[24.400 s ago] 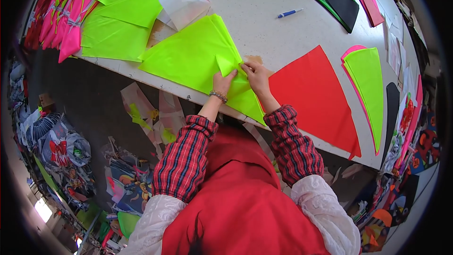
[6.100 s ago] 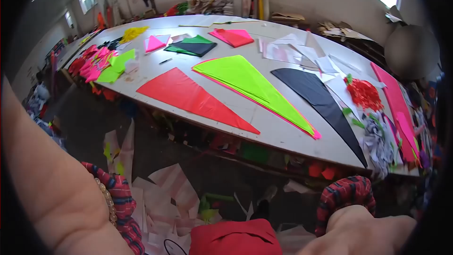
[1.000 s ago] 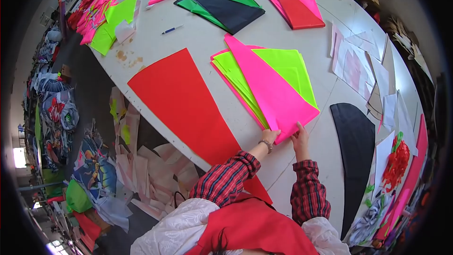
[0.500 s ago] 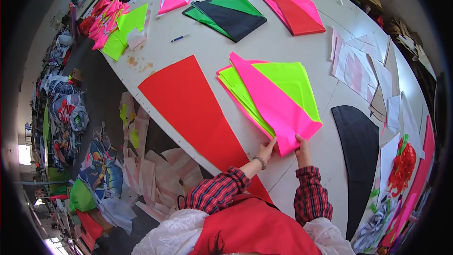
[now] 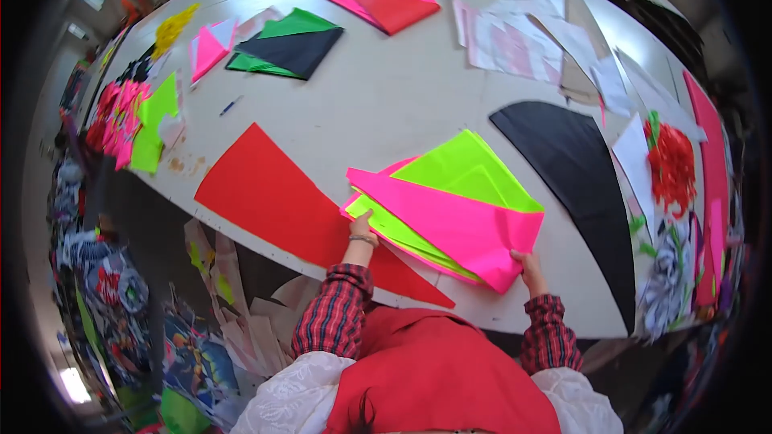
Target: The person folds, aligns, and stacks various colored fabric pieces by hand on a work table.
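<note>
the folded bundle [image 5: 434, 221] lies on the pale table [image 5: 346, 104] right in front of the body, with a pink sheet [image 5: 478, 229] slanting over yellow-green layers [image 5: 466, 162]. with the bundle's middle as the centre of the dial, the left hand [image 5: 363, 226] is at nine o'clock, its thumb pressed on the yellow-green edge; its other fingers are hidden, though the hold looks clamped. the right hand [image 5: 528, 271] is at four o'clock, thumb and fingers pinched on the pink end, the underside out of sight.

to handle it well, the two hands should probably pull with even, light tension, since the sheets look thin and slick and could slide over one another. the left grip would do best to take every layer, as the edges are fanned between seven and nine o'clock. the pink is rumpled near the right hand, so easing that pinch outward toward four o'clock might flatten it without dragging the fold askew.

room matters too: the red piece [image 5: 269, 185] lies at nine o'clock, its tip running to six, close by the left wrist, and the black piece [image 5: 575, 169] lies apart at two to three o'clock.
</note>
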Motion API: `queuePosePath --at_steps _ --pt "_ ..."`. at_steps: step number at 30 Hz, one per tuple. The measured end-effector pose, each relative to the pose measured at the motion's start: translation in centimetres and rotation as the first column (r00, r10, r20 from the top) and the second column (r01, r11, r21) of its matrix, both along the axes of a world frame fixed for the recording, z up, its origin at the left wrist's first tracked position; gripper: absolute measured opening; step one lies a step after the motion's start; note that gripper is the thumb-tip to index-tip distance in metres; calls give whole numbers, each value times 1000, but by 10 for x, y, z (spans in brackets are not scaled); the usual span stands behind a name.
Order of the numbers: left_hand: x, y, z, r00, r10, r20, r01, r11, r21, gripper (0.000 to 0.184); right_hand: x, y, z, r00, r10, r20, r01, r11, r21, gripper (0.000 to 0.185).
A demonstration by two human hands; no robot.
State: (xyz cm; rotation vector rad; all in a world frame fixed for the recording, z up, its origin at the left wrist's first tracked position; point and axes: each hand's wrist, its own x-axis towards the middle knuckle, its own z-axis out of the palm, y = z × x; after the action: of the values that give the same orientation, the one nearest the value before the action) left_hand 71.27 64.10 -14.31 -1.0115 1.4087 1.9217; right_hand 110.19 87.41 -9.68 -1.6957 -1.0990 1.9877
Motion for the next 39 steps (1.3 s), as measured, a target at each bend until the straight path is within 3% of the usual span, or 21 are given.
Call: queuePosePath --at_steps 5,8,10,12,13,18,20,28,33,35,36,37,38,39 --pt "-15 -17 -4 977 -207 -49 209 978 20 26 13 -7 0 999 17 44 -23 992 121 20" --pt "-40 -24 -7 927 -367 -78 368 930 5 26 15 -17 7 998 -26 59 20 994 107 26" --pt "-60 -17 -9 887 -447 -116 450 893 1 26 11 -22 4 992 -65 111 35 966 258 32" --pt "-66 -16 -21 777 -576 -256 559 817 -141 26 12 -30 0 986 -151 65 125 947 297 36" --pt "-70 -18 -22 709 -645 -284 601 764 -234 27 11 -34 6 983 -182 -38 186 958 218 36" --pt "-74 -6 -2 477 -875 -84 782 466 -415 30 14 -40 6 993 -121 -2 120 983 142 33" --pt "-77 3 2 414 -909 -52 809 394 -436 31 13 -39 7 989 -114 93 97 980 171 35" --pt "-73 26 17 245 -968 -49 844 238 -481 40 3 -37 -5 989 -125 75 101 958 267 38" --pt "-68 28 19 166 -977 -134 814 213 -541 46 19 -41 -18 977 -182 108 138 934 329 44" --pt "-72 26 21 144 -970 -195 773 233 -591 49 9 -43 -5 969 -121 218 34 930 365 47" --pt "-72 26 24 108 -976 -189 747 206 -632 50 5 -45 3 979 -184 92 152 949 277 46" --pt "-83 31 15 -52 -998 -23 670 -18 -742 52 4 -45 2 987 -163 -1 157 947 281 46" --pt "-92 27 -15 93 -975 -202 739 204 -642 47 4 -46 8 987 -115 116 66 930 362 48" --pt "-77 32 10 120 -917 -380 762 330 -556 43 4 -47 11 967 -76 244 -34 908 418 50"
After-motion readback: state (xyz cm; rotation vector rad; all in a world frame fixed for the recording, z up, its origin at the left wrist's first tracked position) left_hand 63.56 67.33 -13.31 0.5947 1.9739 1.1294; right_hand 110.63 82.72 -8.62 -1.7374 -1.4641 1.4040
